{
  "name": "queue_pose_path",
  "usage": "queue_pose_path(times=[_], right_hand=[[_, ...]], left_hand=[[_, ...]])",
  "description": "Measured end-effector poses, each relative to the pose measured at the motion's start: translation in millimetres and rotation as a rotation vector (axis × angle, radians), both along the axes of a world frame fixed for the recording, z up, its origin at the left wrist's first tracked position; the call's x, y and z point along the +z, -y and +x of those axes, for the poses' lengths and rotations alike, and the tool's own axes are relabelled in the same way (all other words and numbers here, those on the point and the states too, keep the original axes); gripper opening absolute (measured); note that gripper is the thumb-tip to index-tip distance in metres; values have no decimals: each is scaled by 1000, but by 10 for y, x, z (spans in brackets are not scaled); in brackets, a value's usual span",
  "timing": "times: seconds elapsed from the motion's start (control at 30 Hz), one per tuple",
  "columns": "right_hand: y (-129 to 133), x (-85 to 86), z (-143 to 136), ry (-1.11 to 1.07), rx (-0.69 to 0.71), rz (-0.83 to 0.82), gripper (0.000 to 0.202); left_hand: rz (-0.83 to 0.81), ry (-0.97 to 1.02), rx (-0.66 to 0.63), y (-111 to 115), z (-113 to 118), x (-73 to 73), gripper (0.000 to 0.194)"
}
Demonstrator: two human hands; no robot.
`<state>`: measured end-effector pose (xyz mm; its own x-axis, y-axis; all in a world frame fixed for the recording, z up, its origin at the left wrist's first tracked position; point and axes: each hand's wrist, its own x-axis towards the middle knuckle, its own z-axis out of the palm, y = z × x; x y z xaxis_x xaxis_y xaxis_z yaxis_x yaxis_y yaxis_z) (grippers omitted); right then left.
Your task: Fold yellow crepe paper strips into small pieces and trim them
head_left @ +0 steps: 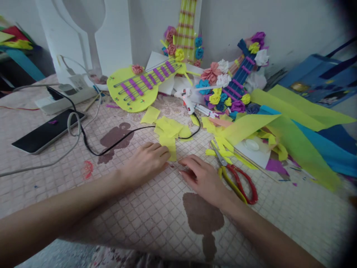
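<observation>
Yellow paper pieces (167, 128) lie loosely piled at the middle of the table. My left hand (149, 162) rests just below them, its fingers curled together at the edge of a yellow piece (169, 148); whatever they pinch is hidden. To the right, my right hand (203, 176) has its thumb and fingers apart, with nothing visible between them. Scissors with red and yellow handles (237, 178) lie beyond this hand, blades on yellow strips. A white glue gun (186, 99) stands behind the paper pile, its black cord curving around the pile's right side.
A yellow paper guitar (134, 89) and a blue one with paper flowers (241, 80) lie at the back. At the left are a phone (47, 130), a power strip (67, 98) and cables. Yellow-green sheets (298, 137) cover the right side, near a blue bag (320, 78).
</observation>
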<state>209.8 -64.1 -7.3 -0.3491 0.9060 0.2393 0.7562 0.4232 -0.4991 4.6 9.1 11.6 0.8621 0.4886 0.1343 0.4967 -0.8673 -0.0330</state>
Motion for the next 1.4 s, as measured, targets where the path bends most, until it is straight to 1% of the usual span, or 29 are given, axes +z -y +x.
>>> queue_pose_path(times=[0.07, 0.17, 0.3, 0.43, 0.57, 0.67, 0.77, 0.83, 0.9, 0.97, 1.0, 1.07, 1.13, 1.2, 1.27, 1.3, 1.4], right_hand=[[-1, -1, -8, 7, -3, -16, 16], [0, -3, -17, 5, -14, -31, 15], [-4, -9, -19, -9, -28, -27, 17], [-15, -14, -18, -10, -26, -30, 17], [-22, -13, -18, -11, -17, -33, 16], [-19, -10, -18, -20, -12, -34, 16], [-11, -15, -18, -36, -20, -32, 17], [-8, -26, -20, -62, -46, -33, 22], [-4, -38, -22, -90, -81, -34, 31], [0, -44, -22, -89, -90, -32, 40], [3, -44, -20, -75, -77, -29, 41], [9, -36, -15, -46, -27, -19, 34], [17, -26, -7, -34, 11, -8, 22], [28, -24, 3, -35, 32, -2, 16], [39, -32, 19, -31, 41, -1, 18], [45, -38, 29, -29, 45, -5, 20], [56, -48, 63, -44, 65, -29, 28]], left_hand=[[45, -41, -13, 6, 14, -6, 7], [64, -16, -25, -10, 17, -59, 9], [-28, 85, 16, -33, 17, -97, 11], [-101, 125, 40, 2, 30, -32, 21], [-110, 61, 41, 28, 29, 27, 15], [-109, 48, 14, 2, 13, 9, 16], [-77, 117, -10, -29, -2, -38, 14], [-61, 190, -29, -20, -4, -64, 15], [-69, 250, -78, 27, 0, -80, 16], [-105, 291, -151, 99, 6, -93, 18], [-131, 306, -184, 135, 9, -101, 18], [-193, 345, -215, 190, 11, -125, 17], [-269, 397, -190, 211, 6, -156, 12], [-352, 462, -126, 197, -7, -185, 16], [-434, 508, -70, 166, -27, -203, 24], [-471, 516, -58, 150, -37, -206, 24], [-545, 492, -89, 119, -57, -197, 10]])
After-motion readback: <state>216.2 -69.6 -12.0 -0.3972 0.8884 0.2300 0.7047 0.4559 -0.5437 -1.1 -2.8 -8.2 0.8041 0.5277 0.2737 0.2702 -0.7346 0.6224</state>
